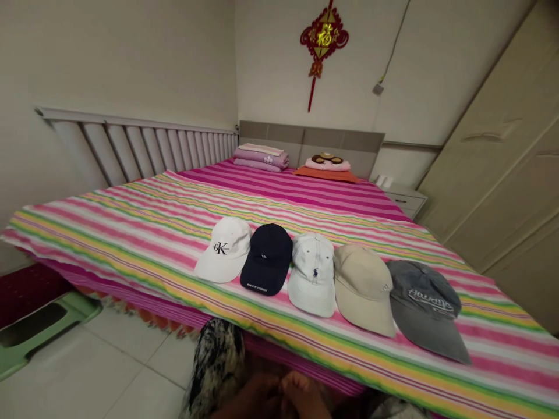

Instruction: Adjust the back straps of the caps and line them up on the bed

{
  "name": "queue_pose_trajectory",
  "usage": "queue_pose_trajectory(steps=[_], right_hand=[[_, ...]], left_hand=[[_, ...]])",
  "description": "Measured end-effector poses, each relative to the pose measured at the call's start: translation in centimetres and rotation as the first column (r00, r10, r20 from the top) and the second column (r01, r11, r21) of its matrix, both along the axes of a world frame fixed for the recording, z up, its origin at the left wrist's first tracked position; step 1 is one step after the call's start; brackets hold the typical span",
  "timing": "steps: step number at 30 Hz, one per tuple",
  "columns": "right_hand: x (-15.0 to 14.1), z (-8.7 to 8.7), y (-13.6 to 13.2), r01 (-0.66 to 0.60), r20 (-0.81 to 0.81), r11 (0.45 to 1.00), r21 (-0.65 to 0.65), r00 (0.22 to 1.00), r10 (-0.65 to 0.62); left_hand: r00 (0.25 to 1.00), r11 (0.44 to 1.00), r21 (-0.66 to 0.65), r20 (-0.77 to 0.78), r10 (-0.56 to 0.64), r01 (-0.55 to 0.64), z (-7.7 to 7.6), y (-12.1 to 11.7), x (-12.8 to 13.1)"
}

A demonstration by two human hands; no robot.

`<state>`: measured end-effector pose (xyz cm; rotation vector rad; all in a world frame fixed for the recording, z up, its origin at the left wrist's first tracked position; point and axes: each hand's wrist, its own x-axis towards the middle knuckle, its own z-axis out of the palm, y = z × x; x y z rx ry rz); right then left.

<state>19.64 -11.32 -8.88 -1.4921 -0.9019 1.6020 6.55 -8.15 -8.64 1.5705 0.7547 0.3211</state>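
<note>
At the bottom edge of the head view, my left hand point(248, 401) and my right hand point(299, 396) lie close together, dim and partly cut off, below the bed's near edge. Neither hand touches the caps. The nearest thing to them is the striped bedspread point(131, 233). A row of several baseball caps lies on it, side by side, peaks toward me: a white cap with a black logo point(223, 249), a navy cap point(266, 258), a pale cap with a small blue logo point(312, 273), a beige cap point(364, 289) and a grey cap with lettering point(423, 305).
Folded pink bedding point(261, 157) and a small pillow stack point(326, 166) lie by the headboard point(311, 137). A white radiator point(140, 148) runs along the left wall. Wardrobe doors point(489, 163) stand right. A green stool point(43, 331) sits on the floor. Black-and-white patterned cloth point(216, 366) rises near my hands.
</note>
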Motion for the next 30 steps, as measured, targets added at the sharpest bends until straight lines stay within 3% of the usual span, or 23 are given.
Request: queue_pose_trajectory(steps=[4, 11, 15, 21, 30], right_hand=[[-0.4, -0.2, -0.7, -0.017, 0.010, 1.000, -0.009, 1.000, 0.017], [-0.1, 0.3, -1.9, -0.013, 0.017, 1.000, 0.006, 1.000, 0.013], [0.1, -0.3, -1.8, -0.002, 0.050, 1.000, 0.025, 0.999, 0.001], [0.1, -1.8, -1.0, 0.012, 0.102, 0.999, 0.048, 0.995, -0.016], [2.7, -0.8, -2.3, 0.033, 0.113, 0.984, 0.175, 0.992, -0.053]], left_hand=[[0.999, 0.998, 0.068, -0.033, 0.003, -0.001, 1.3, -0.4, -0.2], [0.999, 0.993, 0.113, -0.015, -0.033, 0.035, 1.5, -1.4, 0.1], [0.998, 0.985, 0.171, -0.070, -0.007, 0.019, 1.6, -1.4, 0.2], [0.978, 0.965, 0.261, -0.203, 0.051, 0.003, 0.8, -1.0, -0.4], [0.975, 0.973, 0.219, -0.193, 0.111, -0.067, 0.3, -0.7, -0.6]])
